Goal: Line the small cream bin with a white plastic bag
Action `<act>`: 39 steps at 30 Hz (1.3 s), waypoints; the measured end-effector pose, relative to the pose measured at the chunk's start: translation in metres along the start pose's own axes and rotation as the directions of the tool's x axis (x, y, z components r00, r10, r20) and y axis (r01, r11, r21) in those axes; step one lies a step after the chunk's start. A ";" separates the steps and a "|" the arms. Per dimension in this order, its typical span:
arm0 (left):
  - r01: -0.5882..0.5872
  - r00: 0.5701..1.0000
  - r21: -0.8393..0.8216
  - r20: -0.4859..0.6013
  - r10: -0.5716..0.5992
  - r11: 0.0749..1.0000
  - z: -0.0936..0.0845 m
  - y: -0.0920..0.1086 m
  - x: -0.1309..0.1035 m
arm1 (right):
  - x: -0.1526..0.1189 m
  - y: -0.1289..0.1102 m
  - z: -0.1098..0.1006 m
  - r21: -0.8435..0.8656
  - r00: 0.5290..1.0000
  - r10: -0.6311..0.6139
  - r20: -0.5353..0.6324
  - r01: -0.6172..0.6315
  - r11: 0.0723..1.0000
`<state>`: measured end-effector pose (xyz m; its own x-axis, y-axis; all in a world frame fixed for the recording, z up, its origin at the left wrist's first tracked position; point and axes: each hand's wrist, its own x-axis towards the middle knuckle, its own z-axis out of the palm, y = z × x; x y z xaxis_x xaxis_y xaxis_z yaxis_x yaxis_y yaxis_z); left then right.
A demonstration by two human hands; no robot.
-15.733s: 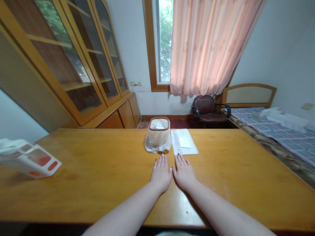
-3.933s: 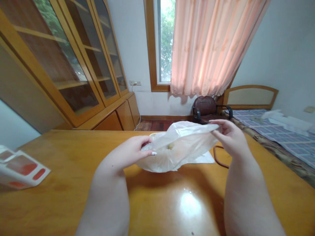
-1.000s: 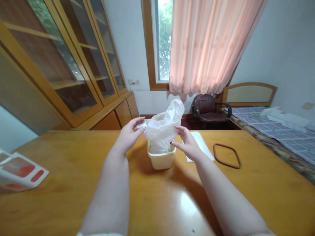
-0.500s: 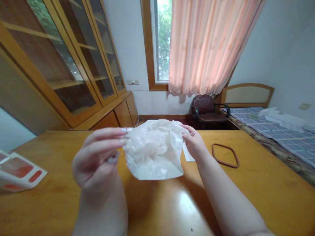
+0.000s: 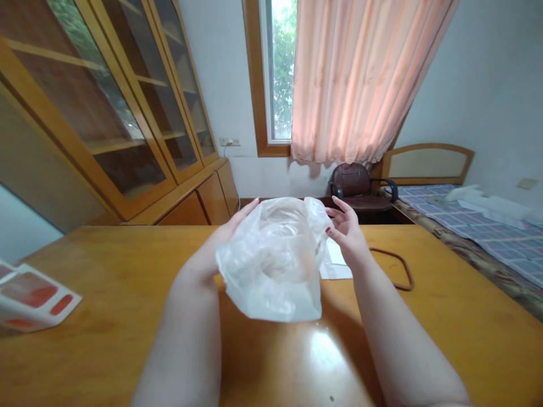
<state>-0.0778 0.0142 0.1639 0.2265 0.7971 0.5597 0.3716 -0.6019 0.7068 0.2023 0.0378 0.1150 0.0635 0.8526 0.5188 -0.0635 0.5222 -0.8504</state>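
A crumpled, translucent white plastic bag is held up above the table, its mouth partly spread. My left hand is at the bag's left side, supporting it; most of the fingers are hidden behind the plastic. At the right edge of the bag is my right hand, its fingers apart and the thumb close to the plastic. Whether that thumb touches the bag is hard to see. Beyond my right wrist, a brown rounded rectangular ring rests on the table, partly covered by my forearm.
White flat sheets or packets lie behind the bag on the wooden table. At the far left stands a white and orange box-like item. A chair and a bed are past the table; a glass-door cabinet lines the left.
My left hand has gone from pinching the bag's left edge to reaching along and behind it. My right fingers have spread apart. The bag is opened wider and sits slightly lower.
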 end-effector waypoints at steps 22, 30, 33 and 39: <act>-0.071 0.968 0.253 0.251 0.006 0.965 0.015 0.065 -0.027 | -0.032 -0.063 0.005 -0.740 1.000 -0.009 -0.008 0.000 0.673; -0.115 0.736 0.247 0.672 -0.085 0.962 0.033 0.074 -0.031 | -0.032 -0.083 -0.016 -0.784 0.959 -0.242 -0.144 0.038 0.620; -0.090 0.674 0.288 0.723 -0.154 0.954 0.031 0.070 -0.030 | -0.032 -0.087 -0.026 -0.784 0.902 -0.370 -0.223 0.060 0.618; -0.209 0.830 0.356 0.557 -0.027 0.911 0.020 0.054 -0.026 | -0.028 -0.088 -0.050 -0.695 0.758 -0.473 -0.450 0.035 0.718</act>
<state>-0.0452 -0.0381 0.1793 0.6795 0.7047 0.2042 0.6117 -0.6978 0.3727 0.2557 -0.0329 0.1714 0.5259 0.3900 0.7558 0.6492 0.3900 -0.6530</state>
